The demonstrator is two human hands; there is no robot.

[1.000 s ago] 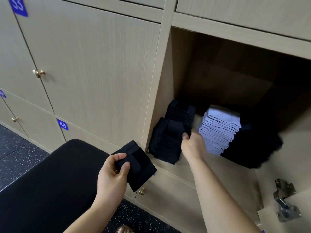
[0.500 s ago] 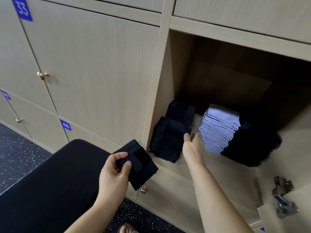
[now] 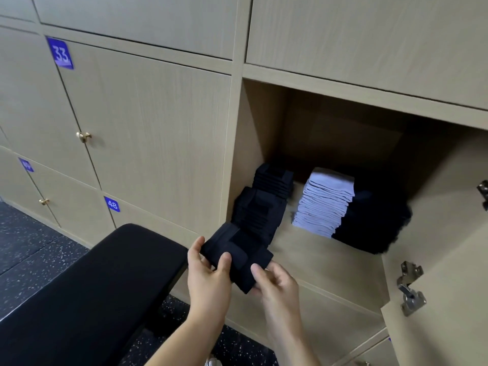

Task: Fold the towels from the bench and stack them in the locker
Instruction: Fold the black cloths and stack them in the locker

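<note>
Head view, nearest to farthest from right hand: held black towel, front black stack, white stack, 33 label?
1. held black towel, in right hand
2. front black stack, locker left
3. white stack, locker middle
4. 33 label, upper left

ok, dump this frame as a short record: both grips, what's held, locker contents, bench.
left grip: holds folded black cloth towel, thumb on top
right grip: pinches the same towel's near edge
towel position: in front of the open pale wooden locker, not set down
locker left: two stacks of folded black towels
locker middle: stack of folded pale lilac towels
locker right: dark heap, detail lost in shadow
door: open at right, metal hinge showing
bench: black padded bench, lower left
</note>
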